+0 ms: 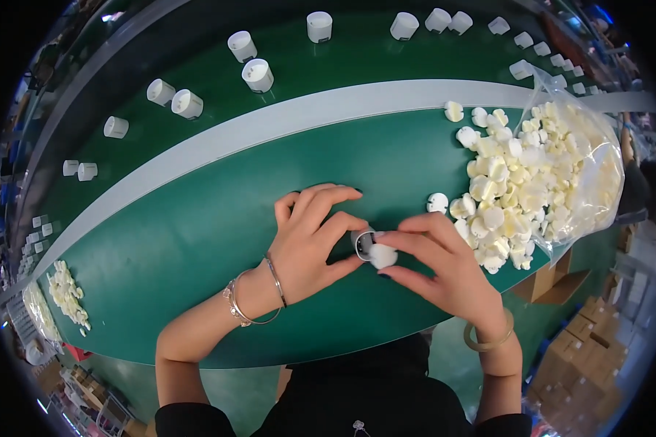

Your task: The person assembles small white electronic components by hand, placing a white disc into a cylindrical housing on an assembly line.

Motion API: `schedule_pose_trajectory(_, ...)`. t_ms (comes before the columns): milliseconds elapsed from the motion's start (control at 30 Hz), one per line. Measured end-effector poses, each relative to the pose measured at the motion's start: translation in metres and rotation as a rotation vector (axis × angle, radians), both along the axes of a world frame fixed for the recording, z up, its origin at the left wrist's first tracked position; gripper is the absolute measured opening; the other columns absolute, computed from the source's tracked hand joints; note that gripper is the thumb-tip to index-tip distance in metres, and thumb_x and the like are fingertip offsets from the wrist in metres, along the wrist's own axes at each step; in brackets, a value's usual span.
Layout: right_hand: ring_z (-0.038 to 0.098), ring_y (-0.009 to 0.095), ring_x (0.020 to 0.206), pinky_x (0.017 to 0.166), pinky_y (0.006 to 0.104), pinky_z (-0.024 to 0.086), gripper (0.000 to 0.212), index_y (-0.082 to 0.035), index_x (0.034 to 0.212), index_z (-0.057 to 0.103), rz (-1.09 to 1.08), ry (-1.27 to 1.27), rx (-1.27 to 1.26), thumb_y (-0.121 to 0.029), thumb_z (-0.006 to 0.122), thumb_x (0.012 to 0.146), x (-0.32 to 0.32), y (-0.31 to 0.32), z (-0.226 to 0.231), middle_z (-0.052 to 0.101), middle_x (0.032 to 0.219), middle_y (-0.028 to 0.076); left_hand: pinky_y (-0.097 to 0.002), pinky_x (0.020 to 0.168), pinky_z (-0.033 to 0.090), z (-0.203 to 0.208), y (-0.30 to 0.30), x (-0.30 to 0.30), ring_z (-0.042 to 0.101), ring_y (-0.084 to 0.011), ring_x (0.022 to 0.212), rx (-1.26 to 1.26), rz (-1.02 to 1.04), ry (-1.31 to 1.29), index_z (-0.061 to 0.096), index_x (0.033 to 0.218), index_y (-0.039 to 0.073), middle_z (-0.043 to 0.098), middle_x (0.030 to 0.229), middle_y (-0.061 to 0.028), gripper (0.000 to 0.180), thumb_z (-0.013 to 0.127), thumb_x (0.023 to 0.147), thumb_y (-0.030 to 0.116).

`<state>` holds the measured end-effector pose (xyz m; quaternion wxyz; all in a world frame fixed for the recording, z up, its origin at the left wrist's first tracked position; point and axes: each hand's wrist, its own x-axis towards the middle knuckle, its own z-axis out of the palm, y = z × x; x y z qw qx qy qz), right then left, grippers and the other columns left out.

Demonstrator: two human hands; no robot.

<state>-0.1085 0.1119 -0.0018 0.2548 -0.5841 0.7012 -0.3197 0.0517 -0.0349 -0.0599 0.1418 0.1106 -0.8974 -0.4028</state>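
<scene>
Near the middle of the green table, my left hand (pixel 310 229) grips a small white cup-like housing (pixel 360 242) on its side, its dark opening turned to the right. Between the thumb and fingers of my right hand (pixel 437 266) is a round white cap (pixel 383 256), held against the rim of that opening. Whether any of the cap sits inside the housing I cannot tell. A single loose white cap (pixel 437 202) lies just beyond my right hand, beside a big heap of white and cream caps (pixel 499 189).
The heap spills from a clear plastic bag (pixel 601 164) at the right. Beyond a pale rail (pixel 328 105), several white cups (pixel 258 76) stand spaced along a green belt (pixel 291 58). A smaller pile of pale pieces (pixel 67 297) lies at the far left. Cardboard boxes (pixel 579 349) are stacked at the lower right.
</scene>
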Motion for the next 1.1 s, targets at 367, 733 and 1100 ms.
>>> schedule_pose_trajectory(367, 0.056, 0.022, 0.074, 0.063, 0.0325, 0.048, 0.038, -0.004, 0.110, 0.064, 0.086, 0.084, 0.102, -0.005, 0.074, 0.073, 0.009, -0.022, 0.005, 0.055, 0.089, 0.008, -0.0433, 0.092, 0.028, -0.011, 0.000, 0.001, 0.046, -0.0247, 0.117, -0.016, -0.012, 0.045, 0.056, 0.096, 0.012, 0.051, 0.122, -0.0039, 0.039, 0.080, 0.065, 0.015)
schedule_pose_trajectory(733, 0.035, 0.000, 0.059, 0.052, 0.0173, 0.031, 0.012, -0.004, 0.093, 0.057, -0.217, -0.601, 0.390, -0.003, 0.065, 0.084, 0.009, -0.028, -0.012, 0.043, 0.068, -0.007, -0.0439, 0.092, 0.028, -0.013, 0.000, -0.001, 0.047, -0.0248, 0.116, -0.021, -0.004, 0.052, 0.055, 0.094, 0.012, 0.052, 0.120, -0.0043, 0.038, 0.080, 0.066, 0.017)
schedule_pose_trajectory(1100, 0.038, 0.000, 0.057, 0.051, 0.0184, 0.030, 0.010, -0.004, 0.093, 0.052, -0.164, -0.661, 0.337, -0.001, 0.059, 0.086, 0.002, -0.029, -0.024, 0.043, 0.064, -0.007, -0.0414, 0.094, 0.029, -0.014, 0.001, -0.004, 0.049, -0.0258, 0.115, -0.031, 0.028, 0.067, 0.057, 0.092, 0.012, 0.056, 0.118, -0.0039, 0.036, 0.082, 0.065, 0.017)
